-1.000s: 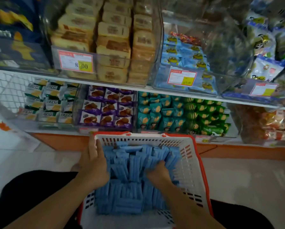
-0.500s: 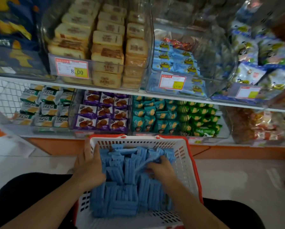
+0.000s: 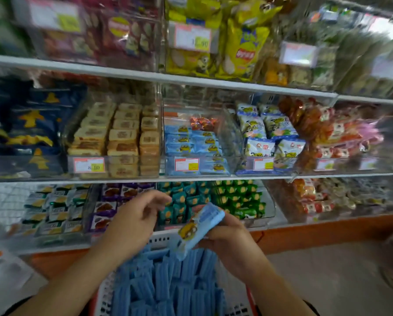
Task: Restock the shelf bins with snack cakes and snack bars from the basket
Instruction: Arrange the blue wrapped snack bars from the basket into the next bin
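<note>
Restocking looks barely begun: the near white plastic basket with red rim (image 3: 161, 241) is packed with light-blue wrapped snack bars (image 3: 168, 286). The right hand (image 3: 227, 238) grips one blue packet (image 3: 200, 229) above it; the left hand (image 3: 131, 224) hovers loosely curled, empty. Far left, a price tag (image 3: 89, 165) reads roughly "8.00".

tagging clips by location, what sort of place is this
Most likely a small grocery or snack shop aisle. White shelves carry clear bins of wrapped snacks, each fronted by a price tag, and a shopping basket of blue snack bars sits below the person's hands.
</note>
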Tool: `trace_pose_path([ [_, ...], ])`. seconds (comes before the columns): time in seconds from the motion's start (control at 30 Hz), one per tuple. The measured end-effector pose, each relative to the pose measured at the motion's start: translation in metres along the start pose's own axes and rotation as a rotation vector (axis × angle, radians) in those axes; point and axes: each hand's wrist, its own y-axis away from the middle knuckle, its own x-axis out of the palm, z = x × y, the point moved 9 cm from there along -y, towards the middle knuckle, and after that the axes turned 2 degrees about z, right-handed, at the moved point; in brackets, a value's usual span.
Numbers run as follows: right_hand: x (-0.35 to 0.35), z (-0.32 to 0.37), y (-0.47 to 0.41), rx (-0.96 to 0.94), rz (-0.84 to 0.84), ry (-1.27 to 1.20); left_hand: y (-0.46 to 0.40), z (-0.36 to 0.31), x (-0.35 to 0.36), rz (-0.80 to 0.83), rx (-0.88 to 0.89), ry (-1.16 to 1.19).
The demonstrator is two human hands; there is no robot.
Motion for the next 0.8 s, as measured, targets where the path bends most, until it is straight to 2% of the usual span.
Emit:
trace_pose_path([
  [0.1, 0.018, 0.007, 0.007, 0.103, 0.076, -0.125, 0.007, -0.093, 0.001, 0.260, 0.259, -0.165],
  [0.17, 0.027, 0.012, 0.014, 0.134, 0.095, -0.240, 0.017, -0.123, 0.014, 0.451, 0.357, -0.288],
  [0.23, 0.033, 0.013, 0.021, 0.186, 0.108, -0.356, 0.024, -0.137, 0.024, 0.543, 0.413, -0.369],
  [0.33, 0.034, 0.008, 0.029, 0.280, 0.214, -0.384, 0.025, -0.145, 0.032, 0.554, 0.432, -0.414],
  [0.6, -0.002, -0.010, 0.021, 0.311, 0.201, -0.380, 0.016, -0.158, 0.058, 0.516, 0.508, -0.677],
  [0.7, -0.024, -0.001, 0.007, 0.329, 0.088, -0.205, 0.002, -0.163, 0.063, 0.503, 0.505, -0.743],
  [0.8, -0.063, 0.035, -0.018, 0.166, -0.161, -0.004, -0.027, -0.158, 0.061, 0.486, 0.457, -0.840],
])
